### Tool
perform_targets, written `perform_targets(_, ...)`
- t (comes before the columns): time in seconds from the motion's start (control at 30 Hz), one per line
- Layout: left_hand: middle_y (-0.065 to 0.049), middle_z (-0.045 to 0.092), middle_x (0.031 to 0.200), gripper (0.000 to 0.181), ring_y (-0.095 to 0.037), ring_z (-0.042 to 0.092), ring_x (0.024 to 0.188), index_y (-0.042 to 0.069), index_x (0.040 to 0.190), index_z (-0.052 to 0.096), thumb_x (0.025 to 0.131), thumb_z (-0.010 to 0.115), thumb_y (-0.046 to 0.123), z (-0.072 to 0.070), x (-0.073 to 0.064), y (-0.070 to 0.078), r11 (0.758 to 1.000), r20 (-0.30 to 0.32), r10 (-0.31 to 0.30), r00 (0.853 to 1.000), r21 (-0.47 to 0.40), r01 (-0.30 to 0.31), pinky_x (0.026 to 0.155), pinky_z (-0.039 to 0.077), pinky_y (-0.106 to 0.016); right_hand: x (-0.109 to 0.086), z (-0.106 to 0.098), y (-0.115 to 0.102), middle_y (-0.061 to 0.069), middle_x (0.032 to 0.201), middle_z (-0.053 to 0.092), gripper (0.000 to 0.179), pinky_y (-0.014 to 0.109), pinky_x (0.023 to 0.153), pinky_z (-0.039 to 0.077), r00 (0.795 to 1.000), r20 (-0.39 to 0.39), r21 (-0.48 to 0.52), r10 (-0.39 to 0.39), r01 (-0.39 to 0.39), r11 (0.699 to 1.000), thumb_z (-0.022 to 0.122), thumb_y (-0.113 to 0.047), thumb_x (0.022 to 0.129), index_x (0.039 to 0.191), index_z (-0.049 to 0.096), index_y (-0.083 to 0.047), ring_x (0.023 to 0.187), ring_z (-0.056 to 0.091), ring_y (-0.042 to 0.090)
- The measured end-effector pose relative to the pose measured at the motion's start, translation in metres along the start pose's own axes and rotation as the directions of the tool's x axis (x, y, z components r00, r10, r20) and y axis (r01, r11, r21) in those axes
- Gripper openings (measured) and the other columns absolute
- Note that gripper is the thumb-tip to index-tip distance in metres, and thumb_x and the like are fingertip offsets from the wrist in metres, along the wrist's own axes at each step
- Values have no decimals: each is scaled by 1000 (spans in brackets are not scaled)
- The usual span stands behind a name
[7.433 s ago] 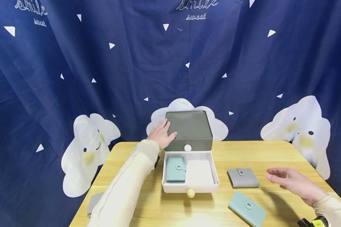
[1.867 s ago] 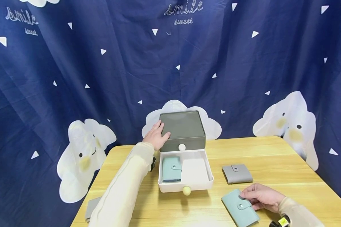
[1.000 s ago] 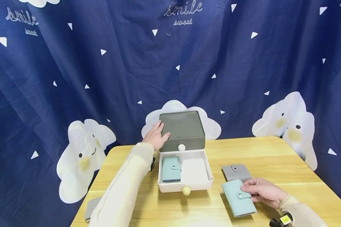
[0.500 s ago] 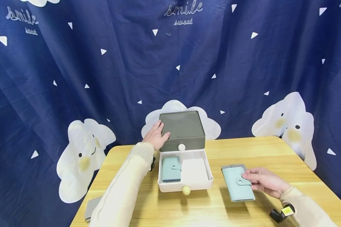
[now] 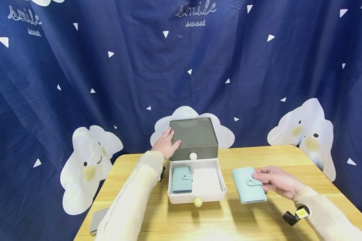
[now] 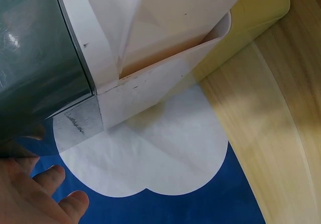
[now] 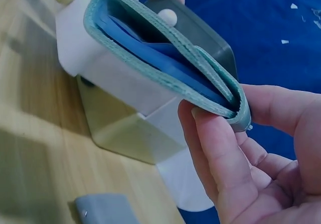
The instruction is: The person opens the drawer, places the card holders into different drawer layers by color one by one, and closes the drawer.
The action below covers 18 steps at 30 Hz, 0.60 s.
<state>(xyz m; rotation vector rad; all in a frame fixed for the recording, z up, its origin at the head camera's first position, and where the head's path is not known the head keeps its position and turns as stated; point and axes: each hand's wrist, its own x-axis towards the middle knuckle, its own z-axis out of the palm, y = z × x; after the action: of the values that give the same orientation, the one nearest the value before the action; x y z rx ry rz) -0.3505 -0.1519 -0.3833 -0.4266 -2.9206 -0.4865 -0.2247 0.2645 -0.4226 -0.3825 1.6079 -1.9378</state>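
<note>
Pale green, leather-look rectangular wallet with a snap strap [image 5: 246,189]: one, held in the air above a wood-grain table [image 5: 253,154], to the right of a pulled-out white plastic drawer [image 5: 181,199], pinched between thumb and curled fingers of the right hand [image 5: 277,180]. Rough, fibrous green edges and smooth blue layers at its open end in the right wrist view. Two green wallets in all; the second, a teal wallet with a round snap [image 5: 182,179], flat in the drawer's left half. One grey wallet with a metal stud [image 7: 106,209], low in the right wrist view; one flat grey item [image 5: 98,219] at the table's left edge, partly behind the sleeve. Above the drawer, a dark grey box-shaped tier with a shallow rim [image 5: 194,134]; beneath, a yellow tier [image 7: 120,123]. Two round knobs: white knob [image 5: 193,156], pale yellow knob [image 5: 198,202]. Left hand [image 5: 165,144] spread, fingers mostly straight, resting on the dark tier's left edge without a grip. Navy fabric curtain [image 5: 132,67] with white triangles and clouds; "smile" and "sweet" legible twice in white script. Yellow label [image 5: 302,213] on a black wrist device [image 5: 291,218], its writing too small to read.
</note>
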Motion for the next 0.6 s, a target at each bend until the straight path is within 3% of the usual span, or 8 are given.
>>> perform_targets(0.6,-6,14,151,72,-24,11,137,6,144,27,91,35,54,-1,0,0,1000,2,-4,1000,-1,4,108,14,-38,46,36,-19,12,93,65,30,32,72,52,986,-166,-83,4,-18,996,56,-12,91,110,51,11,81,65,18)
